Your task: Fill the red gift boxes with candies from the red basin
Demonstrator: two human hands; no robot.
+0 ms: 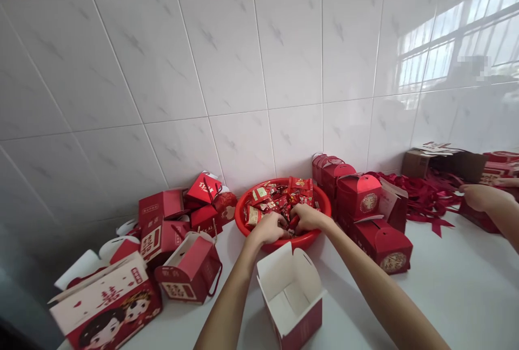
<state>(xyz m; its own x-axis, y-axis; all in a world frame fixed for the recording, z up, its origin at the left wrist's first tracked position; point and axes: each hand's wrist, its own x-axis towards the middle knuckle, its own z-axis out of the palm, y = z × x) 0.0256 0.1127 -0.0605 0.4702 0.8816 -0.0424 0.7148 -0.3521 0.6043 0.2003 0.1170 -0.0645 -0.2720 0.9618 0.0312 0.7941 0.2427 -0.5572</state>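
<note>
A red plastic basin (326, 206) stands against the wall, filled with wrapped candies (279, 198) in red and gold. Both my hands reach into its near side. My left hand (268, 229) has its fingers curled around candies, the tips partly hidden. Close beside it, my right hand (308, 219) dips bent fingers into the same candies; its fingertips are also partly covered. Between my forearms, in front of the basin, an open red gift box (290, 298) shows its white inside, with its flaps up and no contents visible.
Several red gift boxes (188, 266) are piled on the left, near a larger printed carton (109, 306). Closed red boxes (383, 244) are stacked right of the basin. Farther right lie red ribbons (425, 198), a brown carton (444, 163) and another person's hand (486, 198).
</note>
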